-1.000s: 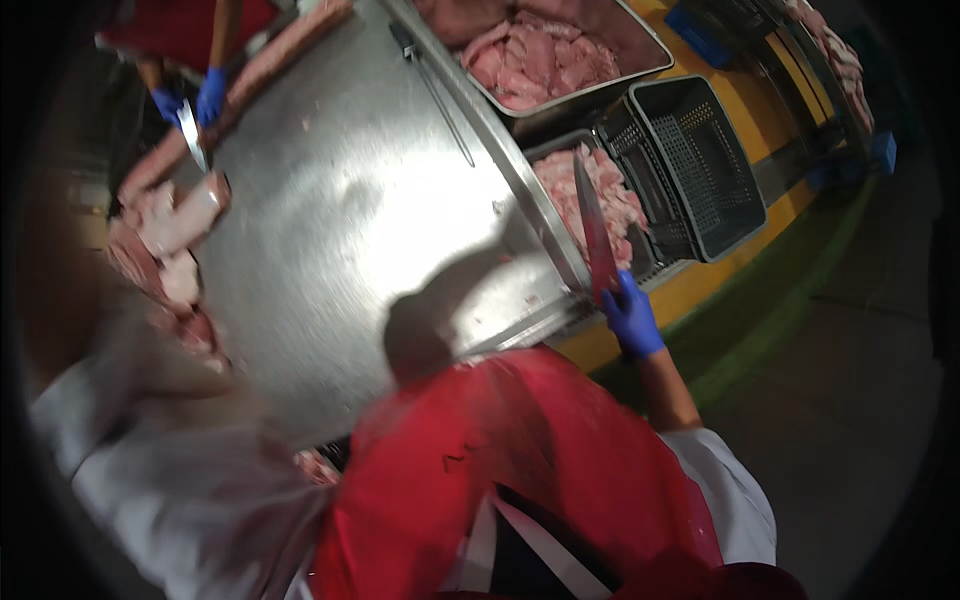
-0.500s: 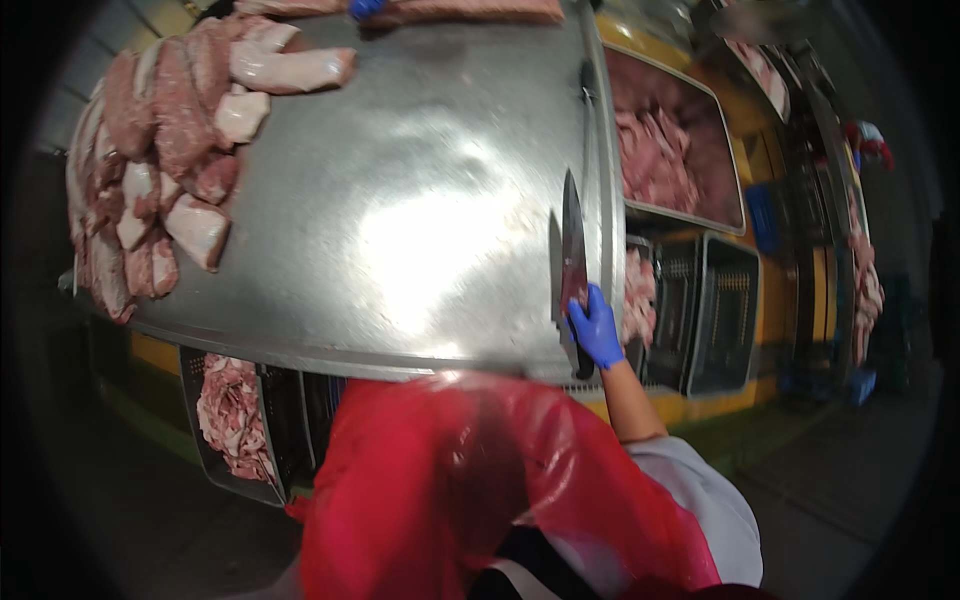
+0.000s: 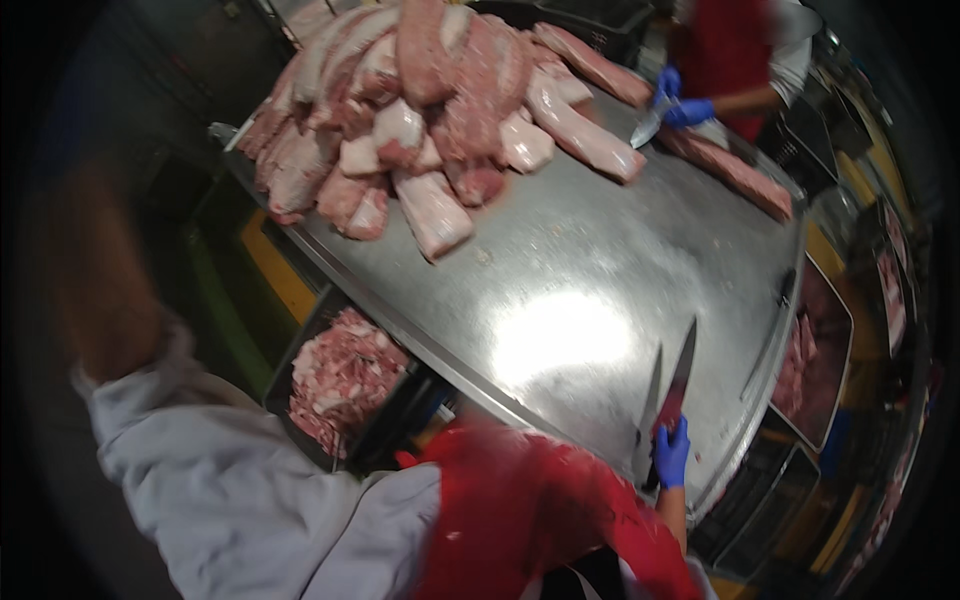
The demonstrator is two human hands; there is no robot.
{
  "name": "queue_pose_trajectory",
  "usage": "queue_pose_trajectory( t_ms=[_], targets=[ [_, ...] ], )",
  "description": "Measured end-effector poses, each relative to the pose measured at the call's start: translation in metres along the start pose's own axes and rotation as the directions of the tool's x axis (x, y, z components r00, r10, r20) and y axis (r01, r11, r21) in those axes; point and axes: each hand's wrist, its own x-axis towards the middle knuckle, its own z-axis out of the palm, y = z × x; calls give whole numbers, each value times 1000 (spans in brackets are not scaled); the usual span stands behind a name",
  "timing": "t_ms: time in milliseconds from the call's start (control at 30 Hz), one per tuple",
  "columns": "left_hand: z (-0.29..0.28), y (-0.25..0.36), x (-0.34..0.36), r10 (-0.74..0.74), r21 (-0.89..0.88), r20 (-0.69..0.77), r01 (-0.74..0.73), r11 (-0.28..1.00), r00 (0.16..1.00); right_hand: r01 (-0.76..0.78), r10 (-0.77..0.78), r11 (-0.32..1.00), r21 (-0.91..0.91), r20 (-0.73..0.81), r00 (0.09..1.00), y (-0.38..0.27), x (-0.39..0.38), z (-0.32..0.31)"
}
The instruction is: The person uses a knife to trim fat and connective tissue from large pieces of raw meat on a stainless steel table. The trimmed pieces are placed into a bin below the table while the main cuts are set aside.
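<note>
My right hand [image 3: 673, 455], in a blue glove, is closed around the handle of a long knife [image 3: 681, 380]. The blade points away from me over the steel table [image 3: 560, 250], near its right front part, with its reflection beside it. My left arm stretches out to the far left, off the table. The left hand [image 3: 68, 125] at its end is a dark bluish smear, so its fingers cannot be made out. A large heap of raw meat pieces [image 3: 400, 135] lies at the table's far left, apart from both hands.
Across the table, a co-worker in a red apron [image 3: 725, 50] has blue-gloved hands [image 3: 685, 108] and a knife [image 3: 646, 126] at a long meat strip [image 3: 735, 175]. A crate of meat trimmings [image 3: 345, 375] stands below the near edge. Another meat bin [image 3: 835, 335] is at the right.
The view has swung left, so the heap and the co-worker show more fully. My left arm has come into view, reaching far left. The right hand still grips the knife.
</note>
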Motion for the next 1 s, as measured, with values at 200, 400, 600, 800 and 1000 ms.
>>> queue_pose_trajectory(
  t_ms=[200,400,600,800,1000],
  targets=[
    [122,-324,-186,-721,106,83,714,692,688,-239,246,966,-101,67,967,-69,-22,43],
    [234,-415,-162,-905,157,-177,919,363,388,-234,239,963,-136,22,971,-97,-21,71],
    [243,-437,-104,-969,139,-52,962,234,243,-346,342,935,-77,-63,938,-123,-37,90],
    [257,-430,-113,-867,-620,436,779,-96,240,-304,290,914,-267,-92,953,-113,-52,88],
    [268,-486,-159,-855,-818,465,480,-316,230,-280,281,940,-194,-23,960,-120,-39,82]
  ],
)
